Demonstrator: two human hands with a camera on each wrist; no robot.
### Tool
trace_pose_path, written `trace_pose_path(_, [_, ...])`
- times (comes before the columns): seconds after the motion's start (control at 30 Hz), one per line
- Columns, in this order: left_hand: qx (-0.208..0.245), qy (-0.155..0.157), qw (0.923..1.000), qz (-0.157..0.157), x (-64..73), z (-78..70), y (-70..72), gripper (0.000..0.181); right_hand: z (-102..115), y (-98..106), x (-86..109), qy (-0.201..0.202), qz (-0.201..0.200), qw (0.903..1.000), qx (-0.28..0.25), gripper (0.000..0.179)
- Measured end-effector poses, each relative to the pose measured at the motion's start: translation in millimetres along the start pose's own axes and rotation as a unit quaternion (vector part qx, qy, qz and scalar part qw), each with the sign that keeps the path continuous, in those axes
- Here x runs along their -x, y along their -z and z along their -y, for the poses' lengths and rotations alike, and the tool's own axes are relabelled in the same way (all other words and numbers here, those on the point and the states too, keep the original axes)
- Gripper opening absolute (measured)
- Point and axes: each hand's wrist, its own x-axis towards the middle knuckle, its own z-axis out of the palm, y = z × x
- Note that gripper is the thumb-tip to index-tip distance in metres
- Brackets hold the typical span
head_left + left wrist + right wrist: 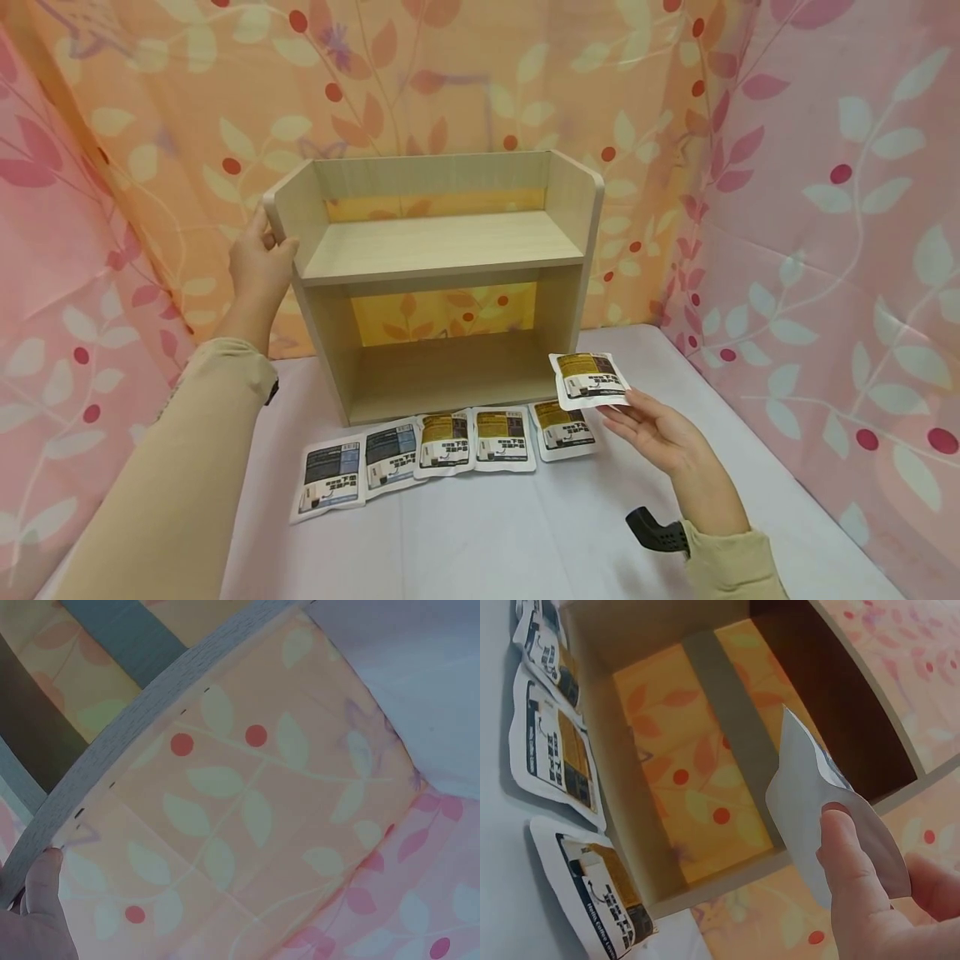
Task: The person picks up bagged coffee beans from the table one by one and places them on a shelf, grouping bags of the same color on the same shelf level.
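Note:
My left hand grips the front edge of the left side panel of a two-tier wooden shelf; in the left wrist view its thumb lies against that panel. A flat white sachet with a gold and black label is pinched in my right hand, near the shelf's lower right corner. The right wrist view shows this sachet's plain white back. Along the shelf's front lie two blue-labelled sachets and three gold-labelled sachets, the rightmost partly below the held one.
The shelf has an upper deck with raised sides and a lower compartment with an open back. It stands on a table with a white cloth. Floral curtains close in the back and both sides.

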Motion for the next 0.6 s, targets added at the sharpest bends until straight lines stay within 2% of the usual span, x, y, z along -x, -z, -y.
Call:
trace_pose_path(0.2, [-0.013,-0.001,0.9999,0.001,1.0,0.0,0.0,0.067,0.6,-7.9,5.0,0.010,0.019,0.9997,0.008,0.019])
trace_pose_path(0.27, [-0.013,0.001,0.9999,0.000,1.5,-0.6,0.5,0.067,1.2,-10.4,6.1,0.012,0.030,0.9995,0.003,0.013])
trace_pose_path(0.6, [-0.017,-0.002,0.9999,-0.002,1.6,-1.4,0.9,0.066,4.5,-22.7,9.3,0.023,0.078,0.9965,0.020,0.016])
